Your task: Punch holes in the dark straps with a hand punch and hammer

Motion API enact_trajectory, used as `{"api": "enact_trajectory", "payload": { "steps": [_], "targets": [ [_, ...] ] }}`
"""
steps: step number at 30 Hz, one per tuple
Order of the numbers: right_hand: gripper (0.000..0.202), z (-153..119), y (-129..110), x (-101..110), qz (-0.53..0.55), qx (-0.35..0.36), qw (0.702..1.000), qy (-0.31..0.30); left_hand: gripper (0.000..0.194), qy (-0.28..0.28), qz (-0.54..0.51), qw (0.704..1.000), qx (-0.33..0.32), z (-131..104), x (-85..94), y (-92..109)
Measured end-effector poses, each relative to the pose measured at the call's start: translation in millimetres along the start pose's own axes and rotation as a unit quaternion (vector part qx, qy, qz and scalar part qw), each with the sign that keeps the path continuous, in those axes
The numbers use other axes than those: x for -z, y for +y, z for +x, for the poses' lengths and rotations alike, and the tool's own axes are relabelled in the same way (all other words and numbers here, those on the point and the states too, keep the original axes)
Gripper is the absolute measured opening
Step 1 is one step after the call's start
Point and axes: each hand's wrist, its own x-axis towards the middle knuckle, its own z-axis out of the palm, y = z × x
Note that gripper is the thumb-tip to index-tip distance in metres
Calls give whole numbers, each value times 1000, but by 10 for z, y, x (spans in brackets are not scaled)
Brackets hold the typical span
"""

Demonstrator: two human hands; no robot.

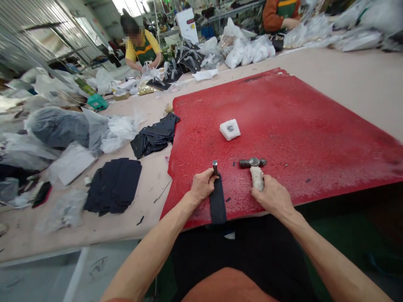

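Across the near edge of a red sheet (267,105), glossy, scuffed and worn pale in patches, lies one dark strip (218,203) with a rounded near end. The left hand (202,184) is closed on a short metal tool (215,165), held upright at the strip's far end; whether its lower tip touches the strip cannot be told. The right hand (273,193) grips one hammer (255,170) by its pale, rough-looking wrapped handle. Its dull metal head, rounded at one end, lies to the right of the strip, apart from it.

One white block (230,129) – angular, with a grey mark on top – sits farther in on the sheet. Small dark scraps are scattered near the strip. Left of the sheet are two groups of dark flat pieces: one stack of matte pieces (113,186) and one heap of dark pieces with small holes (155,136); the pieces in each cannot be counted.

Beneath the sheet is a broad, pale table (355,77), crowded along its left and far sides with crinkled clear plastic bags (248,51). Two other people are present – one in yellow sleeves (143,47), one in orange-brown sleeves (281,16) – beside a corrugated wall and bright windows.
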Motion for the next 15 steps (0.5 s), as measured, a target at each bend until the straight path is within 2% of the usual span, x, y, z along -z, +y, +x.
{"api": "enact_trajectory", "payload": {
  "steps": [2, 3, 6, 9, 10, 11, 15],
  "targets": [
    [30, 39, -16, 28, 155, -43, 986, -49, 8, 2, -6, 1000, -5, 3, 10, 8],
    [29, 51, -14, 47, 242, -64, 965, -73, 8, 1, -9, 1000, -8, 4, 15, 10],
    [33, 54, -4, 105, 454, -114, 872, -143, 10, -4, -14, 1000, -17, 5, 23, 8],
    [40, 43, -33, 135, 546, -140, 807, -179, 12, -3, -16, 1000, -14, 0, 16, -9],
    [39, 42, -53, 137, 556, -146, 799, -178, 12, -2, -19, 1000, -12, -4, 11, -16],
    [36, 43, -76, 138, 552, -147, 803, -169, 12, -1, -22, 1000, -11, -9, 6, -24],
    [32, 30, -207, 213, 515, -118, 839, -130, 9, 15, -29, 999, -12, -24, -11, -44]
  ]
}}
